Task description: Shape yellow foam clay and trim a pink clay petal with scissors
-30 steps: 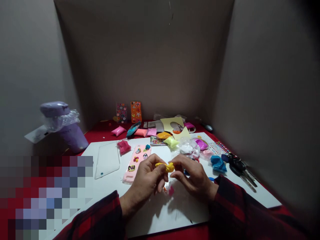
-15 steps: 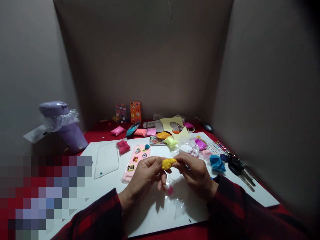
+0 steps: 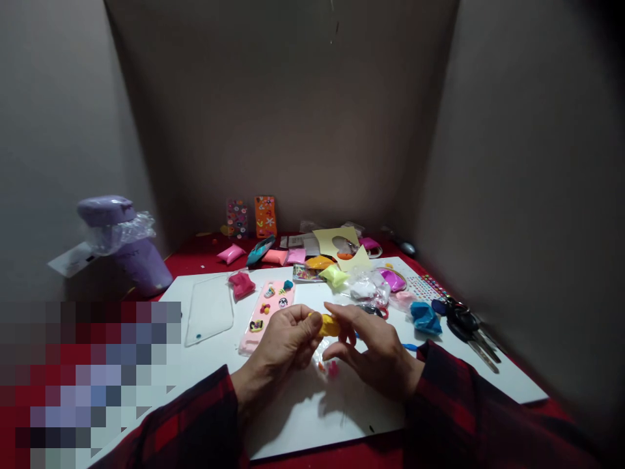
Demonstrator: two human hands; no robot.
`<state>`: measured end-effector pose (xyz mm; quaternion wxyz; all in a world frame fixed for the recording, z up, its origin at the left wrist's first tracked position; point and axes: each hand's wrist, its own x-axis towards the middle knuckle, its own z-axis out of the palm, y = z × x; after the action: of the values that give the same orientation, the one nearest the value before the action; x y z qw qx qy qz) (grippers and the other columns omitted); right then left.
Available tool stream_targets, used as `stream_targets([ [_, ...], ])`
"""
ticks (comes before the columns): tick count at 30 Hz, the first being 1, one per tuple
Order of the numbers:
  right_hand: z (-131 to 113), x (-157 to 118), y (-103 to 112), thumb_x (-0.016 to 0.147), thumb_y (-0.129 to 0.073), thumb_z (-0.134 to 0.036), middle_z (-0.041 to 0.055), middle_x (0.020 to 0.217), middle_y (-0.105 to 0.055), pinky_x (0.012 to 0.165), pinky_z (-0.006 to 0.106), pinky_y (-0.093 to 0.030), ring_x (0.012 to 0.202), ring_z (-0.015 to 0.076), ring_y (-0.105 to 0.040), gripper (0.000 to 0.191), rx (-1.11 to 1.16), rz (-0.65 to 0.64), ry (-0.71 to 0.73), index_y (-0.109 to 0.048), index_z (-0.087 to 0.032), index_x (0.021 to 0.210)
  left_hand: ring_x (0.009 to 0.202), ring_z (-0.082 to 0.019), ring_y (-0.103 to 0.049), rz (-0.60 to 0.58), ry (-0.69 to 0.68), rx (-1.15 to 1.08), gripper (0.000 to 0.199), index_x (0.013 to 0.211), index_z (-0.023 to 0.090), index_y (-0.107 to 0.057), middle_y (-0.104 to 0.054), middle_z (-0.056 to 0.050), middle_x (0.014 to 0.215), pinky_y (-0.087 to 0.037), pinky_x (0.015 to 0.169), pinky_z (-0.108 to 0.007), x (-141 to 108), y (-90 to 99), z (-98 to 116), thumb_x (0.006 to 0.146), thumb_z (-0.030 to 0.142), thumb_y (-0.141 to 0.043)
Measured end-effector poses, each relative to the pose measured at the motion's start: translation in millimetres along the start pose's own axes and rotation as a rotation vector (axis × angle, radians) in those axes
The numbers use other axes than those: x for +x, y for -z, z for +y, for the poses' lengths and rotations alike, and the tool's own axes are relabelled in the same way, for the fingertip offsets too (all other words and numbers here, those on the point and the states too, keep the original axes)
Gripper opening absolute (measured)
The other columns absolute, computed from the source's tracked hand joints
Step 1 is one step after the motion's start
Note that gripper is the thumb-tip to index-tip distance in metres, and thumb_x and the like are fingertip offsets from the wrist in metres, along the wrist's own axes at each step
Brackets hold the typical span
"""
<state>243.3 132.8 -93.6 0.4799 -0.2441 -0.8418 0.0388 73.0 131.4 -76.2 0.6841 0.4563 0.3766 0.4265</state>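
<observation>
Between my hands, above the white board [image 3: 288, 417], is a small yellow clay packet [image 3: 330, 325]. My left hand [image 3: 280, 342] pinches its left end between thumb and fingers. My right hand [image 3: 378, 345] is at the packet's right end, index finger stretched over it and thumb held apart below. Whether its curled fingers touch the packet I cannot tell. Beneath the hands lie a clear wrapper and a small pink flower-shaped piece [image 3: 333, 369]. Left of them is a pink phone case [image 3: 249, 342] with small charms on it.
A clear phone case [image 3: 209, 312] and a red packet [image 3: 241, 285] lie left. To the right are a blue packet [image 3: 426, 318], keys [image 3: 463, 322] and a gem sheet [image 3: 424, 288]. Several colourful packets line the back. A purple tumbler [image 3: 141, 260] stands far left.
My right thumb and fingers have opened away from the packet's right end, and the index finger now reaches over it. My left hand keeps its pinch.
</observation>
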Motion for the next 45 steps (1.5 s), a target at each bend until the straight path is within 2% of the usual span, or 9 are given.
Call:
stream_targets([
  [6, 0.0, 1.8, -0.6, 0.093, -0.050, -0.023, 0.0053, 0.078, -0.059, 0.061, 0.027, -0.045, 0.069, 0.0166, -0.056, 0.014, -0.018, 0.000, -0.044, -0.054, -0.016, 0.104, 0.030, -0.002, -0.031, 0.047, -0.050, 0.060, 0.042, 0.065, 0.014, -0.050, -0.050, 0.003, 0.047, -0.018, 0.030, -0.013, -1.6, -1.6, -4.0, 0.074, 0.055, -0.058],
  [9, 0.9, 2.8, 0.2, 0.093, -0.048, -0.021, 0.0055, 0.079, -0.059, 0.063, 0.027, -0.044, 0.070, 0.0163, -0.057, 0.010, -0.038, 0.025, -0.066, -0.056, -0.016, 0.097, 0.033, -0.004, -0.038, 0.098, -0.133, 0.148, 0.047, 0.085, 0.012, -0.058, -0.055, 0.000, 0.051, -0.025, 0.032, -0.014, -2.7, -3.6, -1.3, 0.079, 0.058, -0.047],
  [12, 2.3, 2.7, 0.7, 0.094, -0.046, -0.019, 0.0049, 0.077, -0.059, 0.062, 0.026, -0.043, 0.069, 0.0155, -0.056, 0.011, -0.055, 0.022, -0.114, -0.056, -0.016, 0.092, 0.038, -0.005, -0.043, 0.094, -0.169, 0.204, 0.044, 0.103, 0.016, -0.055, -0.056, 0.002, 0.058, -0.033, 0.036, -0.014, -3.8, -5.9, 2.3, 0.076, 0.050, -0.059],
  [15, 2.4, 2.6, 1.2, 0.094, -0.044, -0.019, 0.0047, 0.076, -0.059, 0.061, 0.025, -0.042, 0.068, 0.0150, -0.056, 0.013, -0.036, 0.020, -0.141, -0.056, -0.016, 0.092, 0.039, -0.003, -0.042, 0.054, -0.163, 0.216, 0.035, 0.093, 0.014, -0.056, -0.056, 0.003, 0.060, -0.031, 0.036, -0.013, -3.8, -6.5, 3.5, 0.071, 0.039, -0.068],
  [19, 1.3, 2.3, 1.9, 0.095, -0.042, -0.021, 0.0061, 0.082, -0.059, 0.064, 0.026, -0.045, 0.074, 0.0159, -0.057, 0.016, 0.009, 0.014, -0.110, -0.055, -0.016, 0.103, 0.035, -0.003, -0.038, 0.075, -0.175, 0.203, 0.025, 0.077, 0.013, -0.054, -0.053, 0.003, 0.052, -0.026, 0.033, -0.012, -1.9, -3.8, 3.0, 0.075, 0.037, -0.064],
  [24, 2.3, 0.2, -0.5, 0.088, -0.060, -0.033, 0.0041, 0.080, -0.057, 0.060, 0.026, -0.045, 0.065, 0.0147, -0.053, 0.041, 0.002, 0.032, -0.090, -0.045, -0.014, 0.122, 0.031, -0.002, -0.035, 0.104, -0.157, 0.127, 0.024, 0.073, 0.014, -0.051, -0.054, 0.003, 0.050, -0.022, 0.030, -0.011, -1.3, -1.6, 2.5, 0.076, 0.035, -0.062],
  [29, 3.2, 0.3, -2.4, 0.089, -0.054, -0.017, 0.0050, 0.082, -0.056, 0.065, 0.027, -0.043, 0.074, 0.0160, -0.053, 0.015, 0.037, 0.001, -0.048, -0.054, -0.016, 0.105, 0.031, -0.003, -0.037, 0.097, -0.121, 0.126, 0.027, 0.071, 0.012, -0.055, -0.056, 0.001, 0.051, -0.024, 0.029, -0.011, -4.4, -3.5, 2.0, 0.076, 0.037, -0.062],
  [36, 4.7, 1.5, 2.9, 0.089, -0.053, -0.013, 0.0029, 0.077, -0.056, 0.064, 0.026, -0.041, 0.070, 0.0142, -0.053, 0.010, 0.065, 0.058, -0.156, -0.058, -0.016, 0.096, 0.047, -0.007, -0.053, -0.019, -0.140, -0.001, 0.039, 0.105, 0.012, -0.058, -0.062, -0.006, 0.075, -0.040, 0.040, -0.015, -1.5, -1.1, 2.1, 0.082, 0.044, -0.054],
  [45, 3.8, 4.0, 1.1, 0.090, -0.052, -0.013, 0.0034, 0.079, -0.058, 0.066, 0.026, -0.043, 0.073, 0.0139, -0.055, 0.014, 0.179, 0.005, -0.129, -0.061, -0.017, 0.100, 0.038, -0.006, -0.047, -0.051, -0.111, -0.021, 0.025, 0.080, 0.013, -0.056, -0.059, -0.001, 0.058, -0.036, 0.034, -0.013, 1.1, 1.3, -1.0, 0.073, 0.034, -0.068],
])
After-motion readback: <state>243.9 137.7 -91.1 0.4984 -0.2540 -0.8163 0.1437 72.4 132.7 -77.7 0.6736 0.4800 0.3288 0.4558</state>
